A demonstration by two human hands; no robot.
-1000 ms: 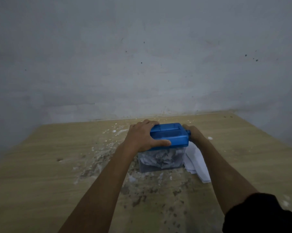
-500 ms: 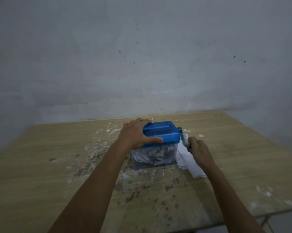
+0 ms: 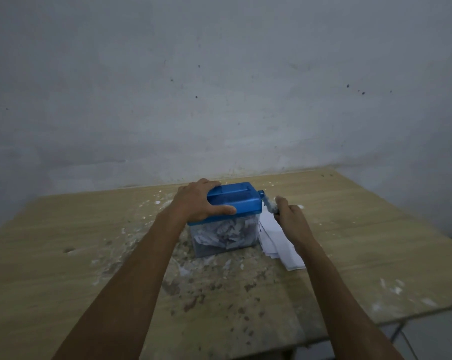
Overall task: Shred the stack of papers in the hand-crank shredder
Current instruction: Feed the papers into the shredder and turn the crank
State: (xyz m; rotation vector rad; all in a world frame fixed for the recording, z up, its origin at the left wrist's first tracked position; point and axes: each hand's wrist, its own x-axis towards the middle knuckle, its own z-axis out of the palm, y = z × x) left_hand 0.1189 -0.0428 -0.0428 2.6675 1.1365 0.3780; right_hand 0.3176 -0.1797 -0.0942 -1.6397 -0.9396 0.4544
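Observation:
The hand-crank shredder point(image 3: 236, 201) has a blue top and a clear bin point(image 3: 224, 237) packed with white paper shreds. It stands on the wooden table point(image 3: 63, 268) near the back wall. My left hand point(image 3: 197, 202) grips the left end of the blue top, thumb along its front edge. My right hand point(image 3: 289, 216) holds the crank handle point(image 3: 270, 205) on the shredder's right side, with the handle on the near side of its axle. A stack of white papers point(image 3: 276, 242) lies flat just right of the bin, partly under my right forearm.
The tabletop around the shredder is littered with white paper bits and dark specks point(image 3: 214, 284). A grey wall point(image 3: 219, 87) rises right behind the table. The table's right edge point(image 3: 414, 313) is close, with a metal leg and floor beyond it.
My right hand has swung the crank from behind the shredder down toward me, then slightly up. My left hand has kept its grip on the top. The view shifted a little.

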